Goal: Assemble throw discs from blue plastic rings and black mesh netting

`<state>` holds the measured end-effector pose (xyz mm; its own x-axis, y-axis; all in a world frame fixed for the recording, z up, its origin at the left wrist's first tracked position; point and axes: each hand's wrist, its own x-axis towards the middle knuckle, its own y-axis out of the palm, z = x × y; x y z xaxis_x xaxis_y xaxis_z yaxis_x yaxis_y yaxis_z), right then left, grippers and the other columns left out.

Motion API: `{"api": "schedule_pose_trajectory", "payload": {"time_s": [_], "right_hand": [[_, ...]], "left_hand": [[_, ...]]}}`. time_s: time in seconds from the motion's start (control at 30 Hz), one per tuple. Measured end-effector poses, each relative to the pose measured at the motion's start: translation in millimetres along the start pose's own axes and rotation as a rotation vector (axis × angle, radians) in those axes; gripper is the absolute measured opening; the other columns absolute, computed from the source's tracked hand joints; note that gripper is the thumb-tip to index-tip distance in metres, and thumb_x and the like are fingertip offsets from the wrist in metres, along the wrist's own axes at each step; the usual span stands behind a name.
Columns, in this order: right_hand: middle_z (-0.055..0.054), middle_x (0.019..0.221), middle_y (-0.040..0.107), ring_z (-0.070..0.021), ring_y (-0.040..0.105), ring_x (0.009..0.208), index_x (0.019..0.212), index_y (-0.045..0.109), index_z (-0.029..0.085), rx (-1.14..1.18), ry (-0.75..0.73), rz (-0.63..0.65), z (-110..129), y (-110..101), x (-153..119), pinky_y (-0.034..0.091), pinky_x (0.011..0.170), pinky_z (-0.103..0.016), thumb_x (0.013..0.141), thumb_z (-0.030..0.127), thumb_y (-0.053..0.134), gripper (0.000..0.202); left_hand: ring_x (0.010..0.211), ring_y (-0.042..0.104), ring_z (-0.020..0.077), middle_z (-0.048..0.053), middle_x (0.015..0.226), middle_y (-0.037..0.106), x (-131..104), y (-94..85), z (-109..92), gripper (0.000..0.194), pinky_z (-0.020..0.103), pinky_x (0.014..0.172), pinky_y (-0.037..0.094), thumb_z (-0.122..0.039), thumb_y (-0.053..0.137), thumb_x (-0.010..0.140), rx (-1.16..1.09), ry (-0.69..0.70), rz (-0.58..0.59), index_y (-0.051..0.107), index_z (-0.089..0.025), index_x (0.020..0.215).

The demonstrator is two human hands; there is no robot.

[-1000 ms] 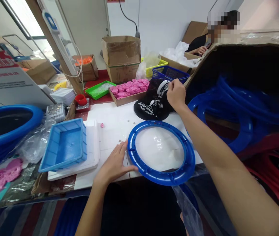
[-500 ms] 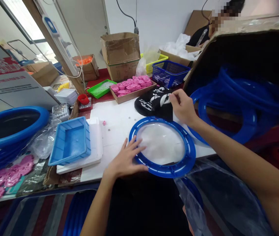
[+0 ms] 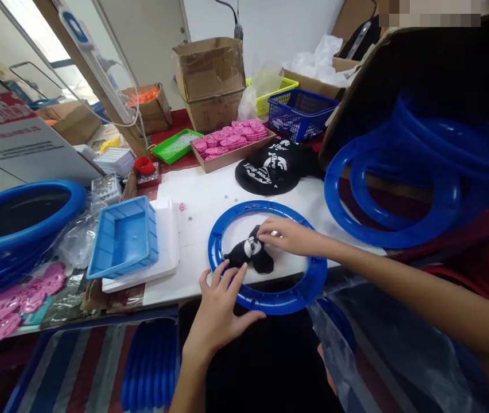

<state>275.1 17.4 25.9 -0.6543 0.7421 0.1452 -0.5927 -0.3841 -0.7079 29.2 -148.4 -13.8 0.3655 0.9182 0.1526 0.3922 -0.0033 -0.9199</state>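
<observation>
A blue plastic ring (image 3: 285, 301) lies flat near the front edge of the white work surface. Inside it hangs or rests a crumpled piece of black fabric (image 3: 262, 261) with white print. My right hand (image 3: 281, 235) pinches the upper edge of this fabric, thumb and finger together. At the ring's left side, my left hand (image 3: 222, 304) spreads its fingers, the tips at the rim and close to the fabric's left end. Behind the ring lies a stack of black printed fabric discs (image 3: 266, 172).
Several blue rings (image 3: 334, 201) fill a carton at the right. A light-blue bin (image 3: 126, 238) stands left on white foam. Farther back are a carton tray of pink parts (image 3: 231, 140), a green tray (image 3: 173, 150) and a blue basket (image 3: 300, 112). More blue rings (image 3: 20, 232) are stacked at far left.
My right hand has brought a black fabric piece from the stack into the ring. The ring has shifted slightly left, and my left hand stays at its left side.
</observation>
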Motion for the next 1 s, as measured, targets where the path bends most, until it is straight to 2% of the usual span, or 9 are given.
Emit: {"api": "schedule_pose_trajectory", "payload": {"time_s": [0.17,0.27,0.33,0.43,0.53,0.63,0.77,0.9,1.0], "right_hand": [[-0.017,0.119,0.073,-0.0313,0.069,0.113,0.117,0.074,0.017,-0.298,0.076,-0.015,-19.8,24.8,-4.0,0.053,0.100,-0.045,0.104,0.021,0.053,0.026],[-0.019,0.121,0.071,-0.0325,0.068,0.111,0.122,0.071,0.013,-0.554,0.105,0.110,-15.4,28.1,-4.9,0.052,0.094,-0.043,0.103,0.019,0.055,0.026],[-0.019,0.116,0.072,-0.0320,0.068,0.108,0.117,0.072,0.013,-0.712,0.110,0.191,-8.1,24.2,-6.2,0.050,0.087,-0.040,0.101,0.013,0.053,0.025],[-0.017,0.111,0.074,-0.0307,0.067,0.106,0.113,0.071,0.015,-0.827,0.159,0.147,2.3,8.3,-10.4,0.044,0.078,-0.036,0.099,0.007,0.048,0.028],[-0.014,0.110,0.077,-0.0296,0.068,0.101,0.116,0.072,0.018,-0.809,0.207,0.093,5.6,-10.7,-17.8,0.041,0.074,-0.036,0.102,0.011,0.045,0.030],[-0.014,0.112,0.078,-0.0301,0.070,0.104,0.121,0.073,0.019,-0.713,0.230,0.027,1.3,-18.0,-26.5,0.044,0.079,-0.037,0.108,0.019,0.041,0.034],[-0.015,0.118,0.076,-0.0304,0.068,0.111,0.130,0.072,0.019,-0.556,0.139,0.095,-9.7,-4.9,-35.8,0.048,0.089,-0.038,0.108,0.028,0.050,0.032],[-0.019,0.111,0.071,-0.0313,0.064,0.103,0.111,0.078,0.015,-0.654,-0.015,0.267,-14.7,9.9,-39.4,0.047,0.087,-0.041,0.103,0.018,0.053,0.026],[-0.020,0.112,0.071,-0.0331,0.065,0.105,0.106,0.078,0.014,-0.578,-0.047,0.251,-4.1,13.5,-40.6,0.047,0.091,-0.044,0.103,0.020,0.054,0.025]], "left_hand": [[0.143,0.058,0.0328,0.016,0.145,0.067,20.8,1.3,-20.3,0.040,0.059,0.121,0.039,-0.037,0.058,0.109,0.013,-0.007,-0.028,0.059,-0.021,0.146],[0.138,0.061,0.0329,0.015,0.140,0.069,45.8,-1.0,-24.3,0.031,0.056,0.119,0.043,-0.034,0.060,0.108,0.063,0.038,0.054,0.066,-0.020,0.134],[0.139,0.060,0.0347,0.017,0.141,0.068,61.6,-1.4,-24.1,0.031,0.055,0.120,0.043,-0.036,0.064,0.106,0.100,0.038,0.103,0.067,-0.018,0.131],[0.144,0.055,0.0395,0.021,0.143,0.066,80.6,0.5,-20.8,0.036,0.057,0.120,0.043,-0.040,0.070,0.101,0.136,0.027,0.189,0.069,-0.015,0.128],[0.146,0.052,0.0416,0.022,0.142,0.065,94.2,0.5,-15.1,0.031,0.059,0.121,0.042,-0.034,0.064,0.104,0.153,0.046,0.239,0.070,-0.016,0.128],[0.130,0.064,0.0366,0.018,0.128,0.068,103.5,-7.0,-8.2,0.023,0.052,0.112,0.049,-0.024,0.056,0.106,0.097,0.078,0.250,0.073,-0.018,0.120],[0.094,0.067,0.0231,0.007,0.099,0.067,109.3,-23.8,-0.2,0.019,0.036,0.086,0.052,-0.024,0.055,0.104,-0.224,0.063,0.058,0.065,-0.020,0.089],[0.065,0.046,0.0154,-0.003,0.065,0.046,113.5,-32.0,3.8,0.041,0.031,0.064,0.036,-0.028,0.057,0.103,-0.478,-0.116,-0.301,0.038,-0.023,0.068],[0.059,0.032,0.0138,-0.006,0.058,0.031,123.3,-31.8,3.8,0.052,0.032,0.059,0.024,-0.033,0.062,0.102,-0.540,-0.214,-0.381,0.026,-0.024,0.065]]}}
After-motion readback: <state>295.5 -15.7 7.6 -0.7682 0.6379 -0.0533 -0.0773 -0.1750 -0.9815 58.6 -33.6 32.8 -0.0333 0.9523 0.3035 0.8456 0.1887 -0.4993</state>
